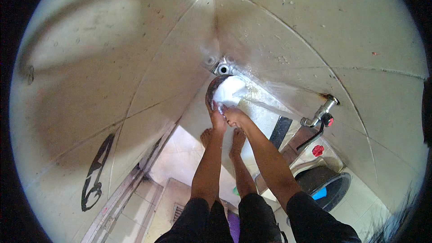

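L hand & R hand together, out in front of you, L of tap as you look down. L fingers look closed on nr edge of white item; R hand curled right beside L, can't tell if it grips too.

Step in hand, my read: wet handling, prob. wash or rinse. Pale streak, prob. water, runs from tap twd item. Next move prob. calls for firm L hold, R free to work the surface, item kept in line w/ the streak; wet, so likely slippery.

Item: very bright white, nr washed out, detail lost; rounded, w/ dark brown curved band along its L side. Can't tell if band is part of it, nor if white is foam or surface.

Also: black bucket on your side of tap; red piece btwn the two.
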Motion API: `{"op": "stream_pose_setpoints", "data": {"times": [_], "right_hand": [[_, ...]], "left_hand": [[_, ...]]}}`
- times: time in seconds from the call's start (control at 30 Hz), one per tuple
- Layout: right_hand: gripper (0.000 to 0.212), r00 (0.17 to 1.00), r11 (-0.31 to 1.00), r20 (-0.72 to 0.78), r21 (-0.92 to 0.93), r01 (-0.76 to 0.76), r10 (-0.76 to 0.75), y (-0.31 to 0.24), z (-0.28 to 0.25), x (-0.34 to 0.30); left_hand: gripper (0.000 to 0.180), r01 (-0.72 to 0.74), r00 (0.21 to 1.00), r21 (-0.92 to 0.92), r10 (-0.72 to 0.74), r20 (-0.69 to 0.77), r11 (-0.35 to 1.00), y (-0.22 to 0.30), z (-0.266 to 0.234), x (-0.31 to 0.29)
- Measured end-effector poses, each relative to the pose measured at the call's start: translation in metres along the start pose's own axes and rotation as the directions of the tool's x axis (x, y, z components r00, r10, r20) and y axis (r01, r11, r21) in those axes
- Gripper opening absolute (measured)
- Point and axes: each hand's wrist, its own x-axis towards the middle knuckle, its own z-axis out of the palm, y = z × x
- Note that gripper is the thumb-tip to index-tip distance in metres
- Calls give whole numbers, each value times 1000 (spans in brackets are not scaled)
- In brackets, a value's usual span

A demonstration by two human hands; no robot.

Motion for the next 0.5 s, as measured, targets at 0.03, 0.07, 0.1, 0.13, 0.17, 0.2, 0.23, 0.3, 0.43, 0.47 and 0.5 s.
{"op": "stream_pose_setpoints", "data": {"times": [0.03, 0.07, 0.1, 0.13, 0.17, 0.2, 0.23, 0.3, 0.43, 0.47, 0.5], "right_hand": [[27, 998, 997, 65, 75, -7, 3, -2, 7, -7], [25, 994, 988, 110, 156, -16, -2, -3, 6, -13], [23, 997, 980, 79, 198, -32, 17, -2, 8, -14], [24, 989, 982, 140, 176, -66, 42, -1, 7, -9], [24, 982, 983, 179, 158, -96, 67, 4, -7, 1], [25, 966, 981, 234, 134, -141, 107, 8, -11, 3], [29, 967, 974, 218, 155, -166, 130, 18, -11, 1], [30, 950, 966, 307, 224, -132, 59, 27, -20, 10], [28, 970, 964, 234, 234, -124, 68, 11, -21, 14], [27, 974, 957, 222, 271, -106, 45, 5, -32, 17], [26, 973, 933, 230, 345, -105, 24, 3, -43, 18]], "left_hand": [[48, -311, 950, 47, 309, 52, 949, -19, -20, 26], [45, -208, 977, 19, 207, 59, 978, -20, -26, 31], [42, -103, 992, -8, 103, 67, 995, -21, -35, 33], [38, -88, 996, -39, 89, 13, 995, -26, -36, 38], [35, -53, 998, -69, 51, -24, 996, -31, -24, 32], [35, -7, 1000, -45, 6, -17, 999, -32, -24, 26], [35, 39, 999, -21, -39, -9, 999, -33, -25, 19], [37, -43, 999, -19, 42, -16, 999, -29, -15, 23], [54, -197, 979, -168, 204, 20, 966, -37, -44, 35], [54, -157, 987, -133, 160, 11, 979, -38, -46, 34], [54, -111, 994, -98, 111, 0, 989, -37, -49, 30]]}}
